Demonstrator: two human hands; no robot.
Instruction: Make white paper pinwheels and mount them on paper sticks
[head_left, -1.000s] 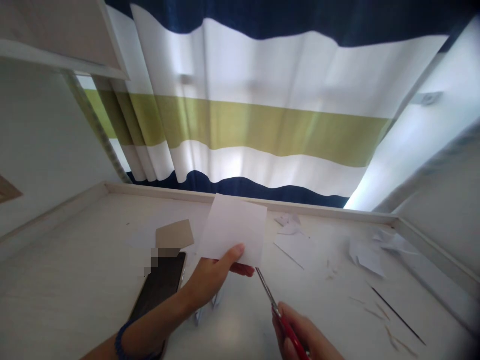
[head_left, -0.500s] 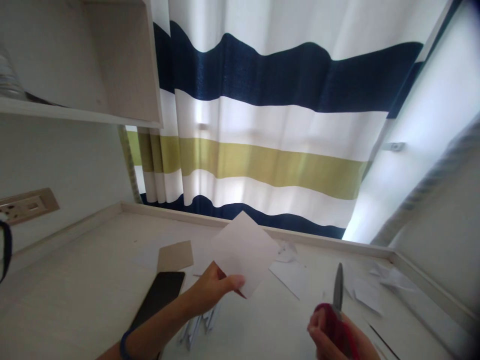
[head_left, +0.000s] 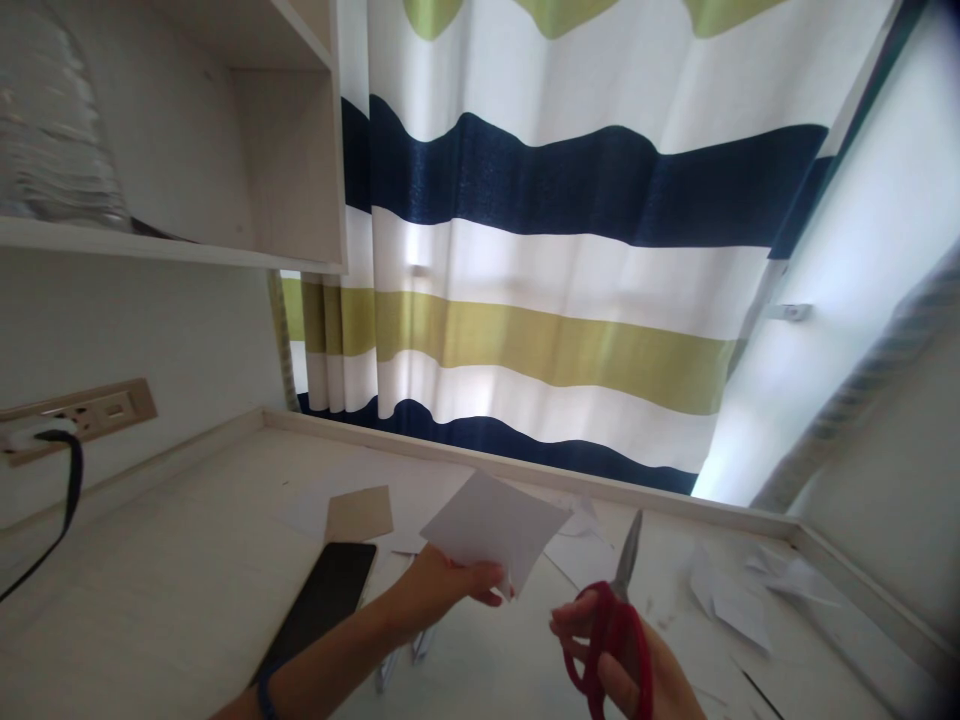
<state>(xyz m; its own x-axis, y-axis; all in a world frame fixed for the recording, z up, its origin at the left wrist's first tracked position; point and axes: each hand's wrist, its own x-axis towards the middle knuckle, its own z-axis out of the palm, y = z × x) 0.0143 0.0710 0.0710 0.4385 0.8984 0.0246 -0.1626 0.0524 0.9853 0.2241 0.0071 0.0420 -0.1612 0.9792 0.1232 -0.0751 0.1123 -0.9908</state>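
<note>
Between thumb and fingers, my left hand (head_left: 454, 585) pinches a white sheet of paper (head_left: 491, 520) by its near corner, raised over the table. My right hand (head_left: 630, 650) grips red-handled scissors (head_left: 611, 630), fingers through the loops. Their blades point up and away, look closed, and are apart from the paper. Under and beside my left forearm lies a black phone (head_left: 322, 595). Behind it is a brown square piece of card or paper (head_left: 360, 512). Narrow folded paper strips (head_left: 424, 643) lie partly hidden below my left hand.
White paper scraps (head_left: 739, 610) lie to the right, with a thin dark stick-like item (head_left: 757, 690) near them. A raised rim (head_left: 450, 455) edges the white table (head_left: 187, 560). On the left are a wall socket (head_left: 116, 410) with a black cord and a shelf (head_left: 285, 170) above. A striped curtain (head_left: 525, 330) hangs behind.
My right hand has brought the scissors left, closer to the paper, and turned them. The paper in my left hand has tilted flatter and its near corner has shifted. The view has moved slightly.
</note>
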